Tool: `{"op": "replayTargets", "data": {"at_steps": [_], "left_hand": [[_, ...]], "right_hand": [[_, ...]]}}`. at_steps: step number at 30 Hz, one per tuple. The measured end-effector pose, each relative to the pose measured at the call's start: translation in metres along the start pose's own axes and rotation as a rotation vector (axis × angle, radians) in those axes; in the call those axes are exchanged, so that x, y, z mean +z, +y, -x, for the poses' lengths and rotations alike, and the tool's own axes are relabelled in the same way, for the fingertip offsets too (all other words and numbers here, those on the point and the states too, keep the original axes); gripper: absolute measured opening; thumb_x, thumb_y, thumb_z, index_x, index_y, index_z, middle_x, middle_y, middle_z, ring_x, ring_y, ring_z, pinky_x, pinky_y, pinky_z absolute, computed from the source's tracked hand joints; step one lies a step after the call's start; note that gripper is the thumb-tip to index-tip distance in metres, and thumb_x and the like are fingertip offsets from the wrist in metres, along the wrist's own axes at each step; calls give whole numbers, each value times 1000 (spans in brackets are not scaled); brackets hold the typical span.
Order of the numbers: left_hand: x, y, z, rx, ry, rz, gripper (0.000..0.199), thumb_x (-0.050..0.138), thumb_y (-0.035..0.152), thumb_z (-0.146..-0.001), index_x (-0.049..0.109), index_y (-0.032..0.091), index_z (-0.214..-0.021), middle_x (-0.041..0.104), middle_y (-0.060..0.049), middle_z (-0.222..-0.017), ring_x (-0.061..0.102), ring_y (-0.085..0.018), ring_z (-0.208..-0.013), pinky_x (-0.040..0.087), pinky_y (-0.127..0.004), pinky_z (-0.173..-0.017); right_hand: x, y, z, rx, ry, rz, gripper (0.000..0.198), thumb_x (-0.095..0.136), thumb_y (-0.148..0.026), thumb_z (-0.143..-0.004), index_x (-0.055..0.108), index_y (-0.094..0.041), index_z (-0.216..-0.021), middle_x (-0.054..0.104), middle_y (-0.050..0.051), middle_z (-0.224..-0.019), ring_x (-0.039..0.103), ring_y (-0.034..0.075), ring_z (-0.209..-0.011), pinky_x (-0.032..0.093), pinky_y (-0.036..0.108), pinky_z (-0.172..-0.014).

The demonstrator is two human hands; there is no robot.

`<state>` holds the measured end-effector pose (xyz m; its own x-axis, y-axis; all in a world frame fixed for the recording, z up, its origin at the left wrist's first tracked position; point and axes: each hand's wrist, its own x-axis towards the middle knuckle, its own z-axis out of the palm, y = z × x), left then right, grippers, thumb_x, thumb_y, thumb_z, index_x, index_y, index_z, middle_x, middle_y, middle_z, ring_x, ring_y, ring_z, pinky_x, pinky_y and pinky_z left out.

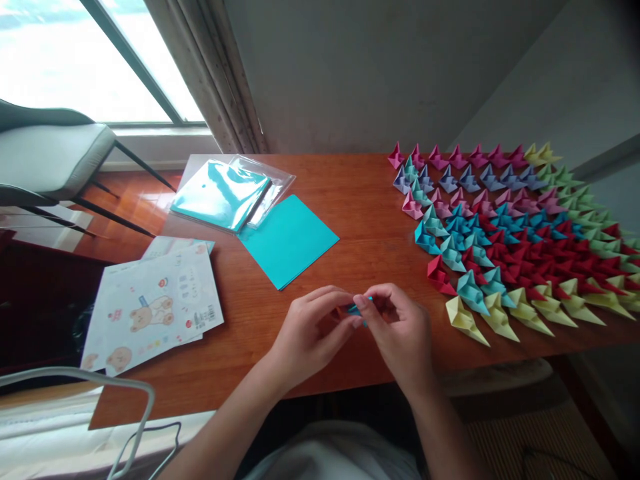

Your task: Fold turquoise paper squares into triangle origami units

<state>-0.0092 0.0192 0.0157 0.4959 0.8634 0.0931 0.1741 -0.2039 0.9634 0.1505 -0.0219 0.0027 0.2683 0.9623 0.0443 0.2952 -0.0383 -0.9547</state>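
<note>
Near the front edge of the wooden table, a small folded piece of blue paper (367, 302) is pinched between my two hands, mostly hidden by the fingers. My left hand (320, 327) grips it from the left with thumb and fingers closed. From the other side my right hand (400, 327) holds it, thumb pressed on top. Just beyond lies a stack of square turquoise paper (290, 240). Off to the right stand rows of folded paper boats (520, 260) in red, blue, yellow, green, pink and purple.
A clear plastic packet of turquoise paper (220, 193) lies at the table's back left. Sheets printed with bears (160, 307) overlap the left edge. Beyond them are a chair (55, 153), a window and a curtain (210, 73). A white curved bar (145, 400) is at lower left.
</note>
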Motion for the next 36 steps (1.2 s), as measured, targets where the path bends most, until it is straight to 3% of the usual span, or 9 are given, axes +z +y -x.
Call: {"op": "replayTargets", "data": {"at_steps": [4,9,17,24,29,32,36], "left_hand": [[0,-4,-1,-221,77,271,16,69,30,-89,72,15,-86,71,-5,-77,64,-15,-69,52,-24,-65],[-1,-5,-3,-413,148,531,29,82,38,-77,73,13,-88,73,-4,-78,65,-14,-65,53,-23,-59],[1,-8,-4,-433,211,509,31,86,38,-72,73,13,-85,73,-4,-77,66,-14,-67,54,-21,-57],[-2,-1,-5,-398,99,513,27,77,39,-83,74,12,-87,73,-5,-79,67,-14,-72,54,-21,-63],[0,-2,-4,-431,94,516,30,87,35,-72,73,12,-86,73,-4,-80,66,-14,-69,54,-21,-62],[0,-6,-2,-443,70,515,30,83,38,-76,74,12,-89,75,-6,-80,69,-15,-71,55,-21,-62],[1,-10,-1,-437,55,513,28,80,38,-80,75,12,-90,76,-6,-80,69,-15,-71,56,-20,-62]], "right_hand": [[-3,-4,-1,55,-100,-213,25,56,-42,-99,69,-23,-91,67,0,-78,62,14,-69,49,24,-62],[0,-7,-2,37,-172,-213,17,60,-36,-96,70,-23,-98,69,4,-95,65,20,-88,53,30,-77],[11,7,2,28,-123,-222,15,66,-35,-92,70,-26,-102,70,5,-99,67,21,-90,55,31,-75],[9,6,0,3,-97,-107,12,65,-33,-92,71,-23,-98,71,6,-94,67,21,-87,55,32,-77],[5,8,1,73,-114,-171,14,67,-36,-92,70,-23,-96,71,6,-94,68,21,-86,56,31,-73],[4,7,1,129,-153,-232,16,66,-38,-93,70,-23,-98,71,5,-96,68,20,-86,55,29,-72],[5,7,-3,100,-149,-197,18,65,-39,-93,70,-22,-94,69,4,-91,66,18,-82,54,27,-69]]}}
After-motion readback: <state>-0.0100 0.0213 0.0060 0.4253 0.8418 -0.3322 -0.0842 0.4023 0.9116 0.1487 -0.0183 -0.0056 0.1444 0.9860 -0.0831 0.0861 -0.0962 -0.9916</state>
